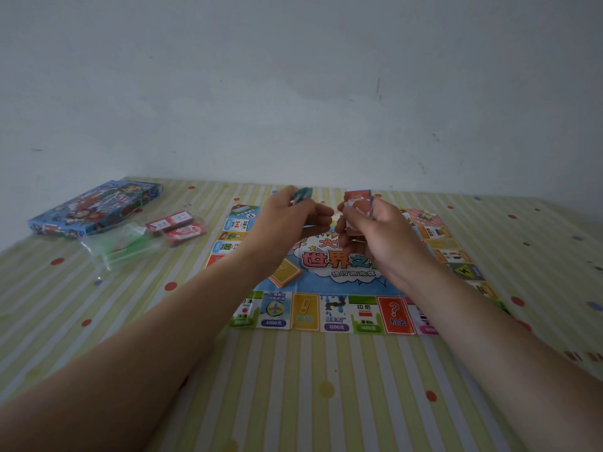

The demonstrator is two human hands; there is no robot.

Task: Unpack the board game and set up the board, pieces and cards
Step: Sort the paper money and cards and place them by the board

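Note:
The paper game board (339, 311) lies unfolded flat on the striped tablecloth. Both my hands hover above its middle. My left hand (290, 220) pinches a small teal card (301, 194) between its fingertips. My right hand (372, 230) grips an orange deck of cards (359, 199), held upright. A yellow-orange card stack (285, 272) lies on the board under my left wrist. The board's centre and far side are partly hidden by my hands.
The blue game box (94, 208) lies at the table's far left. Beside it are a clear plastic bag with green pieces (125, 244) and two red-and-white packs (177, 225). A pale wall stands right behind the table (310, 386).

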